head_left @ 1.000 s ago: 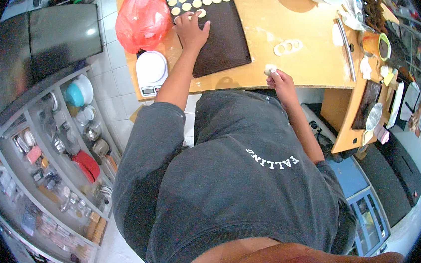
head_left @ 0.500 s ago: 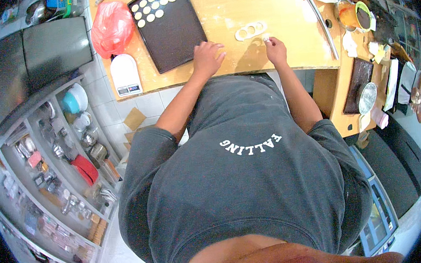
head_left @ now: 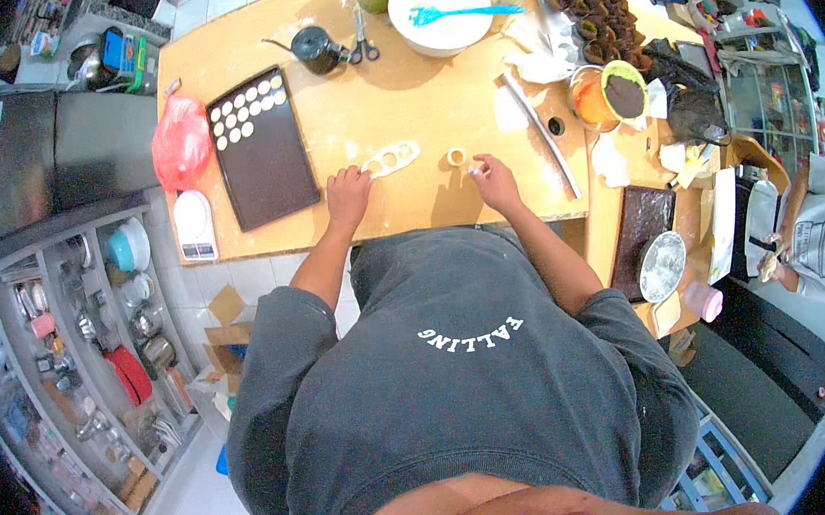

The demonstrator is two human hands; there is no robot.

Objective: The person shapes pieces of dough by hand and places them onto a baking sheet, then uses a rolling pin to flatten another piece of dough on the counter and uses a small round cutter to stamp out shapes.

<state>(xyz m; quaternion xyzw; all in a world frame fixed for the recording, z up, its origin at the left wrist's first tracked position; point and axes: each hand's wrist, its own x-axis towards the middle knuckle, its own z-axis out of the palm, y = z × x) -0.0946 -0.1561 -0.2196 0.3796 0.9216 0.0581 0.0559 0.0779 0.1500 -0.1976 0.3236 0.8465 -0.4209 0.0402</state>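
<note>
Pale, flat, holed dough strip (head_left: pixel 397 156) lying just beyond left grip (head_left: pixel 350 196), fingers resting loosely bent, hold unclear. Right grip (head_left: pixel 494 184) resting half-closed, contents unclear, beside small yellowish ring (head_left: pixel 457 163). Strip looking light, soft, tearable; solid edges suiting lifting.

The table (head_left: pixel 399 102) is smooth wood, the red bag (head_left: pixel 181 145) glossy plastic, the tray (head_left: pixel 273 176) possibly matt metal.

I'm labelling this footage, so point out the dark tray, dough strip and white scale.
Dark tray (head_left: pixel 273 176), head view: bare surface below the dough rounds.
Dough strip (head_left: pixel 398 155), head view: dough between two holes.
White scale (head_left: pixel 192 214), head view: its platform.
</note>
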